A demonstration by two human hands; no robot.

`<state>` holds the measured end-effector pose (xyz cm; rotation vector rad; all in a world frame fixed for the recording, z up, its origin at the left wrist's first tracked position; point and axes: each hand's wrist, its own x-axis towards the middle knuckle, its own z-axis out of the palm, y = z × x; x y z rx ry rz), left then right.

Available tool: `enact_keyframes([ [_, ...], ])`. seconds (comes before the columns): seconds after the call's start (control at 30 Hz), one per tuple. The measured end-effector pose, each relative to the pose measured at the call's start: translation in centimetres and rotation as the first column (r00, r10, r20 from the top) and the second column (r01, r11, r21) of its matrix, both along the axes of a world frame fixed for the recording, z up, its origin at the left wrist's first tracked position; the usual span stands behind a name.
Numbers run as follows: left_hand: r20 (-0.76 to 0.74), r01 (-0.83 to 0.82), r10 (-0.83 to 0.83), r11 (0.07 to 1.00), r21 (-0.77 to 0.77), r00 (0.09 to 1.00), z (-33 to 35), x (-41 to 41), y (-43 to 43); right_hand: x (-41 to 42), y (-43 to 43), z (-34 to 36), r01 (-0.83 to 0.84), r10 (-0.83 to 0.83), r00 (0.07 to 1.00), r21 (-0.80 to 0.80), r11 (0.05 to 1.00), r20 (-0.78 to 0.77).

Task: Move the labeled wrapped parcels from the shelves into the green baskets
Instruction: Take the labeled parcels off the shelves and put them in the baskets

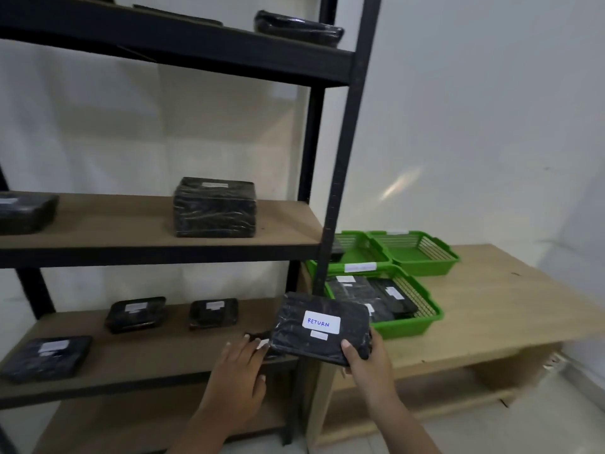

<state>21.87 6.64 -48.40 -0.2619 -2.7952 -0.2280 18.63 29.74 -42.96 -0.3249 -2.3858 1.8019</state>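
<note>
Now held: flat black film-wrapped parcel [322,326] labelled RETURN

Low in the frame's centre, the parcel hangs before the wooden lower shelf [163,355]. The right hand [363,358] grips its lower right corner, thumb on top. The left hand [239,365], fingers straight, lies at its left edge. It looks light and stiff, though the glossy wrap may be slick, so opposite edges seem safest. At right, a part-filled green slatted plastic basket [409,329] rests on a pale wooden table [491,306] by a white wall [491,126].

Glossy plastic-wrapped parcel [322,329]; matt wooden shelf [131,224].
</note>
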Motion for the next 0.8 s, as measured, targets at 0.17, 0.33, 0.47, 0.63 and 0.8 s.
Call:
enact_keyframes([
  [0.17, 0.087, 0.095, -0.093, 0.995, -0.018, 0.992, -0.2, -2.2, 5.6, -0.4, 6.1, -0.2, 0.086, -0.086, 0.996, 0.032, 0.996, 0.003],
  [0.33, 0.160, 0.147, -0.146, 0.989, 0.009, 0.976, -0.8, -7.1, 9.0, -3.4, 10.3, -0.7, 0.154, -0.154, 0.988, 0.030, 0.988, 0.014],
  [0.47, 0.112, 0.204, -0.209, 0.977, 0.059, 0.971, -1.1, -12.9, 11.6, -8.0, 12.5, -0.9, 0.212, -0.212, 0.977, 0.020, 0.977, 0.023],
  [0.63, 0.116, 0.242, -0.259, 0.959, 0.145, 0.959, -0.5, -21.2, 14.4, -15.4, 14.7, -0.1, 0.240, -0.241, 0.970, 0.033, 0.970, 0.028],
  [0.8, 0.103, 0.265, -0.291, 0.941, 0.210, 0.951, -0.1, -28.3, 16.3, -23.3, 15.9, 1.5, 0.198, -0.199, 0.980, 0.061, 0.978, 0.012],
])
